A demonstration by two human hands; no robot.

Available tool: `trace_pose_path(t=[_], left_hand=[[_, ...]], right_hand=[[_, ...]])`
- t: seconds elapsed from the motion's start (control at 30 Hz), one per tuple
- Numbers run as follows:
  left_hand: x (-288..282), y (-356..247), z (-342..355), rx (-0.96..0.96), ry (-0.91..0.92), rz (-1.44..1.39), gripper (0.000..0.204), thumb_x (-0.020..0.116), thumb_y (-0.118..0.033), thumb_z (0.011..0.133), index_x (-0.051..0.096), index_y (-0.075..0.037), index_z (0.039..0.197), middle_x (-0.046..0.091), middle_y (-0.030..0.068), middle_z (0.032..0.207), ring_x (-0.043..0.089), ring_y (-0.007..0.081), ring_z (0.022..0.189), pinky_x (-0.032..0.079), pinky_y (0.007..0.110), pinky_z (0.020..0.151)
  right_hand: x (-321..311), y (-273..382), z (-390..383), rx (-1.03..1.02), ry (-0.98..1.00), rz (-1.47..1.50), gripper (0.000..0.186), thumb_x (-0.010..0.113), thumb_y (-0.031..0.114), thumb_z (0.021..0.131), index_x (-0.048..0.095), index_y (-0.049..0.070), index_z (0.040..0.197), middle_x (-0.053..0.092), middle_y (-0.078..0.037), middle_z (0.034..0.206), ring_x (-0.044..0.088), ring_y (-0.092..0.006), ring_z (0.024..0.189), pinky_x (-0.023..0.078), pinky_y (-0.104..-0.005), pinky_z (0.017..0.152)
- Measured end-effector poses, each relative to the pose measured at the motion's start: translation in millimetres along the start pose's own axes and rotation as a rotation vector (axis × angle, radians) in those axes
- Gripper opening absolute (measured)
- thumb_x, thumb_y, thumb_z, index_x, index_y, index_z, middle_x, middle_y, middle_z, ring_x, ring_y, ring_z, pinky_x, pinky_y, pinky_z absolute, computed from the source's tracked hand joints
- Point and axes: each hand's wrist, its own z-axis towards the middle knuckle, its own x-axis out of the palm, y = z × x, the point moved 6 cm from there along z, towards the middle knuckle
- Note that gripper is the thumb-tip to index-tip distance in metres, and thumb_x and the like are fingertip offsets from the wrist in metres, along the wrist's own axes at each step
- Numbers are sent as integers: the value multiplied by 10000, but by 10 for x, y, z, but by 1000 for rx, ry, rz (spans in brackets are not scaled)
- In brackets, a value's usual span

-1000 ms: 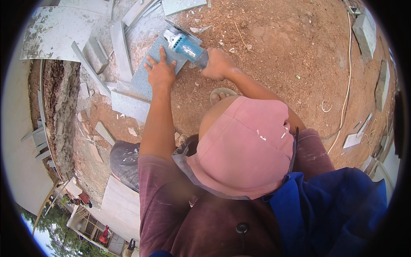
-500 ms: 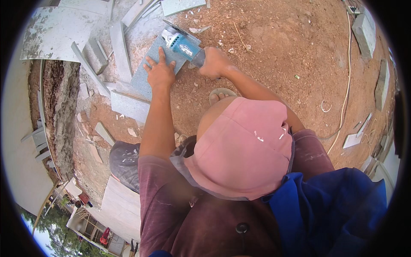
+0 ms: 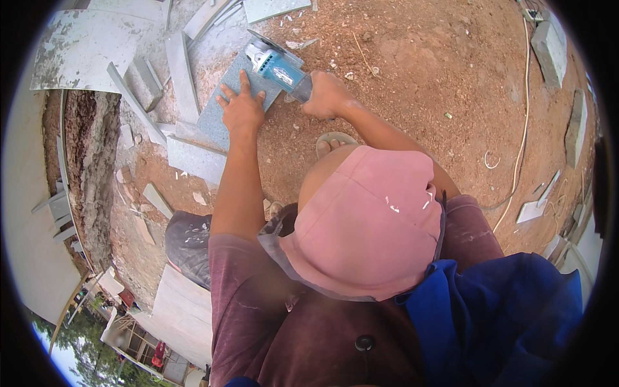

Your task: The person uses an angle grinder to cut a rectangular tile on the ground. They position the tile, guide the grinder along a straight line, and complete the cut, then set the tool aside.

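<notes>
My right hand [image 3: 327, 95] is wrapped round the rear body of a teal angle grinder [image 3: 284, 72]. The grinder's silver head points to the upper left, and its dark disc [image 3: 271, 42] lies over the far end of a grey-blue stone tile [image 3: 216, 115]. Whether the disc touches the tile I cannot tell. Flat on that same tile rests my left hand [image 3: 243, 111], its fingers spread, just to the left of the grinder. The tile slants from lower left to upper right and overlaps other pale slabs.
Cut slab strips [image 3: 182, 77] and a pale slab [image 3: 195, 160] lie around the tile. A large whitish board [image 3: 90, 51] is at the far left. On the right, a cable [image 3: 525, 97] runs over reddish soil near stone blocks [image 3: 549, 53]. My sandalled foot [image 3: 335, 138] is close by.
The grinder and my right hand have shifted very slightly to the right. My left hand stays in nearly the same place on the tile.
</notes>
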Motion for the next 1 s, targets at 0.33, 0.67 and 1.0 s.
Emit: trace_pose_path(t=[0.33,0.67,1.0], left_hand=[[-15,5,-15,-8,1,3,799,616,-524,1021,191,-414,1688,147,223,1756,190,481,1595,419,549,1196],[-9,4,-12,-10,3,9,794,613,-525,1021,193,-420,1686,149,222,1756,191,478,1596,419,541,1198],[-29,-4,-30,0,8,10,793,612,-526,1022,195,-413,1687,152,228,1753,199,490,1590,420,542,1197]], right_hand=[[12,-63,-77,-29,-62,51,403,793,203,686,704,-54,983,745,-289,977,746,-415,957,578,-465,868],[-19,26,-70,25,43,3,460,759,195,747,682,-39,1136,734,-279,1133,720,-402,1103,569,-452,947],[61,-89,-24,-16,-42,44,422,787,215,691,696,-68,990,737,-305,967,743,-426,944,579,-468,859]])
